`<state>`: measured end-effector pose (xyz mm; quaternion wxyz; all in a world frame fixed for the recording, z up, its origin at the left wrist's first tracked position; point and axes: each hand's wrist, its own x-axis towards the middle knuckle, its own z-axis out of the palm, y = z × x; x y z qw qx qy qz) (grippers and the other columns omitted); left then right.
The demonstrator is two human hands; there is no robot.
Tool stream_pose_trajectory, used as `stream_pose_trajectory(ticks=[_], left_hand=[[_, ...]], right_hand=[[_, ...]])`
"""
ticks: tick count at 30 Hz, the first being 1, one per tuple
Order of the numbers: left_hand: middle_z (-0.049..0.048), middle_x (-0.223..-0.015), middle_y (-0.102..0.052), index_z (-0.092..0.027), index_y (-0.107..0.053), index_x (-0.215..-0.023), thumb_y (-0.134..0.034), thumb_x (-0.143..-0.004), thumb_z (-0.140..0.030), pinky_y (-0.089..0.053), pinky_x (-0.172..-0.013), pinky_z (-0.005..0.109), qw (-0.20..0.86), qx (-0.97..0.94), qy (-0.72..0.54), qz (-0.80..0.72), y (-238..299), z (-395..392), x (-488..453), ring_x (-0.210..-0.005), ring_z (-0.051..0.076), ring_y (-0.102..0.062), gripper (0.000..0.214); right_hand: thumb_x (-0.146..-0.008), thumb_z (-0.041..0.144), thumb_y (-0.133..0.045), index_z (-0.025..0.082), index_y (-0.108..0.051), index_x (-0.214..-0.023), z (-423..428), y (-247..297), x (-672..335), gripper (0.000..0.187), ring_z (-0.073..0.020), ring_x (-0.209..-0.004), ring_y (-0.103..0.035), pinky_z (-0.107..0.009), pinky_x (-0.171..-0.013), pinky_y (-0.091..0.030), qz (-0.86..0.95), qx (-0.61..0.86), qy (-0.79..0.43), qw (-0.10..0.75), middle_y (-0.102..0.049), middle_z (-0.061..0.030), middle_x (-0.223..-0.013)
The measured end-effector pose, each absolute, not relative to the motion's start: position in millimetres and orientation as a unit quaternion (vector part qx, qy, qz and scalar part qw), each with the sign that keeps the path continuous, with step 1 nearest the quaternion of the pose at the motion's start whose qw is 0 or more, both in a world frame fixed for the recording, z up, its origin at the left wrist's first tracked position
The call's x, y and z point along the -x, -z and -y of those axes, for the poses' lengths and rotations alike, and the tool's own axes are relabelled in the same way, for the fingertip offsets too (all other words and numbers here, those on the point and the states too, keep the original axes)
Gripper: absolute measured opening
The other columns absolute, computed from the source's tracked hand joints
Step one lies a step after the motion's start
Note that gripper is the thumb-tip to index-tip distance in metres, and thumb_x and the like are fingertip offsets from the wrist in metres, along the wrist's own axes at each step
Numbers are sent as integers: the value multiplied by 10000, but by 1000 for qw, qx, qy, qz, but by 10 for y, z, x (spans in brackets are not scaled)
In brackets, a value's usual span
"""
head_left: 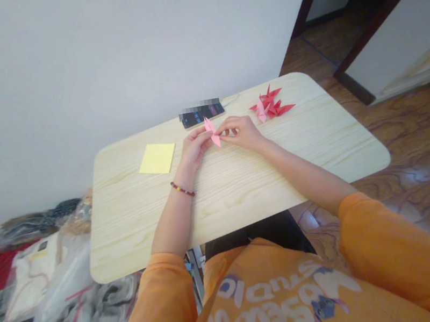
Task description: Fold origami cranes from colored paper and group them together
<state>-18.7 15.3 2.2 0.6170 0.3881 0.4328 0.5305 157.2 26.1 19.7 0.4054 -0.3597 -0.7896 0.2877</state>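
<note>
A: Where is the pink paper piece (211, 128), and what shape has it?
B: Near the center of the frame, above the table (244, 189). It's a slim, pointed form with crisp folded edges, set almost upright in the picture.
A: And the 2 hands?
B: Close together, both pinching it: the left hand (195, 146) grips its left side between thumb and fingers, the right hand (243, 131) nips its right side with the fingertips.
A: Is that a bracelet (182, 189) on the left wrist?
B: Yes, small round beads, mostly dark red, with a yellow bit.
A: What else is on the tabletop?
B: Left of center, a flat yellow paper square (157, 158). Just above the hands, a glossy dark phone (203, 115). Right of center, spiky red folded paper (274, 101) clustered with a paler pink folded figure (261, 112).
A: The table's surface?
B: Pale, wood-grained, with rounded corners.
</note>
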Motion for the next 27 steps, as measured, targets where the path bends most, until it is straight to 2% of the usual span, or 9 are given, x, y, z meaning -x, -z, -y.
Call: stream_pose_trajectory(ticks=[3,6,14,20,27], left_hand=[[23,-796,-705,-178,-704,-801,-752,-619,-171,-550,-806,311,625,-384,-525,-432,-42,-146,196,-733,142,-670,188],[26,-786,-706,-179,-702,-785,-761,-615,-187,-553,-787,301,628,-385,-522,-431,-42,-145,200,-727,141,-668,180],[27,-805,-729,-176,-698,-794,-820,-528,-255,-553,-768,280,595,-365,-573,-429,7,-151,149,-722,131,-671,303],[53,-787,-732,-157,-688,-792,-851,-502,-313,-541,-831,348,555,-390,-590,-438,52,-121,66,-743,165,-688,368],[49,-775,-729,-158,-698,-789,-831,-519,-302,-534,-821,347,535,-414,-579,-454,84,-99,16,-751,177,-690,334]], right_hand=[[-762,251,-636,248,-730,-789,-255,-186,-1575,98,-193,-803,-600,-352,-788,-468,815,326,-250,409,-702,-38,-850],[-769,250,-629,259,-729,-789,-244,-178,-1567,103,-208,-867,-603,-370,-836,-467,820,320,-246,406,-701,-41,-878],[-731,295,-647,192,-725,-766,-209,-133,-1463,133,-157,-688,-606,-275,-596,-464,697,405,-365,466,-705,-44,-795],[-620,297,-740,160,-682,-727,-283,-84,-1436,184,-151,-670,-620,-291,-666,-498,616,430,-437,494,-693,-35,-718],[-641,241,-702,161,-652,-691,-250,-93,-1426,106,-124,-596,-562,-265,-605,-468,632,470,-371,492,-647,-9,-659]])
